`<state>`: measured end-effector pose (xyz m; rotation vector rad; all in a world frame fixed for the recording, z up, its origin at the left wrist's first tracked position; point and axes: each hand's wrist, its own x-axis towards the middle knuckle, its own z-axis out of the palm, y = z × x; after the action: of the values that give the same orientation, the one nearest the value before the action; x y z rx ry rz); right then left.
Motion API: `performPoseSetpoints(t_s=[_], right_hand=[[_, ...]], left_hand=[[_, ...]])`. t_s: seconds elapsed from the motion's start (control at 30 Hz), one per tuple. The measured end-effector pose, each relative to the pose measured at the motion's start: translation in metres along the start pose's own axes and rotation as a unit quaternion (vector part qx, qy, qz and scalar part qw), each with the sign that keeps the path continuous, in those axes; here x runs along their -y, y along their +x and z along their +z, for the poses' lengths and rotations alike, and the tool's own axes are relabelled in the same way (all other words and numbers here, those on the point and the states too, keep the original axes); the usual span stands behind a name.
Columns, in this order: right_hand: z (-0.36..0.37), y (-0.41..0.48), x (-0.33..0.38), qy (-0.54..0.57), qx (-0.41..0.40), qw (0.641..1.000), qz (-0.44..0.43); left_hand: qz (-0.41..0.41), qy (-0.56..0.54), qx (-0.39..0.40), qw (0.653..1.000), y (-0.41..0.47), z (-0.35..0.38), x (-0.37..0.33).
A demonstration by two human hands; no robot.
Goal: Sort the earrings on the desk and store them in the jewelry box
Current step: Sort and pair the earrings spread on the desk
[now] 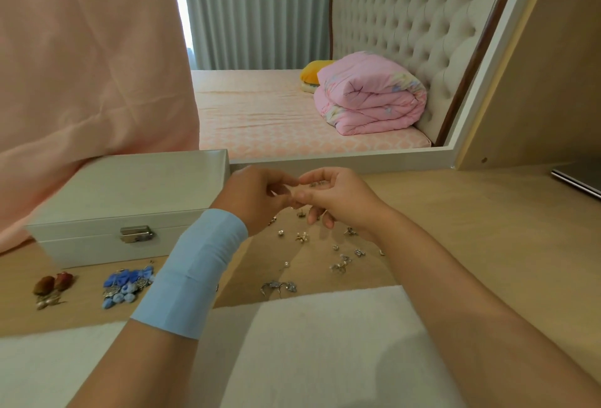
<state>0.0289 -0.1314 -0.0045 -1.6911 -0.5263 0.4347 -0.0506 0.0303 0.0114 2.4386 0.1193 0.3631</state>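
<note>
Nearest: white fleecy cloth, laid along the near edge of the wooden desk.

Just beyond, set on the desk from left to right: red-brown earrings, blue flower earrings, silver earrings. Further in, scattered loose on the desk below and beside the hands: small pearl and stud earrings.

Raised just above that scatter: left hand, with a light-blue wristband on its forearm, and right hand, meeting tip to tip. Thumb and forefinger of each brought together as in a pinch, remaining fingers curled. Cannot tell whether anything sits between the tips: too small to make out.

At left, behind the blue flower earrings: white jewelry box, lid down, metal latch facing the camera.

At the far right edge of the desk: thin metallic slab, partly cut off.

Farthest: pink cloth hanging at left, partly over a white-framed mirror showing a bed with a folded pink quilt.
</note>
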Motion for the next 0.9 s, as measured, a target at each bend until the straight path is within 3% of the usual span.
performPoseSetpoints(t_s=[0.17, 0.33, 0.47, 0.53, 0.67, 0.77, 0.9], right_hand=[[0.017, 0.001, -0.009, -0.023, 0.018, 1.000, -0.003], [0.027, 0.002, -0.007, 0.009, -0.036, 0.999, 0.003], [0.019, 0.004, 0.001, -0.095, -0.012, 0.995, -0.029], [0.015, 0.010, 0.003, -0.228, -0.002, 0.973, -0.046], [0.026, 0.019, 0.008, -0.455, 0.074, 0.887, -0.022], [0.036, 0.022, 0.009, -0.512, 0.090, 0.854, -0.014], [0.039, 0.025, 0.006, -0.513, 0.100, 0.852, -0.015]], left_hand=[[-0.025, 0.050, -0.001, 0.998, -0.009, -0.004, 0.003], [-0.022, 0.062, -0.001, 0.998, -0.012, -0.012, 0.004], [-0.027, 0.093, -0.028, 0.995, -0.014, -0.020, 0.001], [-0.026, 0.110, -0.037, 0.993, -0.014, -0.026, 0.001], [-0.017, 0.129, -0.010, 0.992, -0.017, -0.027, 0.001], [-0.019, 0.160, 0.012, 0.987, -0.018, -0.024, 0.003], [0.003, 0.220, -0.014, 0.975, -0.017, -0.025, 0.006]])
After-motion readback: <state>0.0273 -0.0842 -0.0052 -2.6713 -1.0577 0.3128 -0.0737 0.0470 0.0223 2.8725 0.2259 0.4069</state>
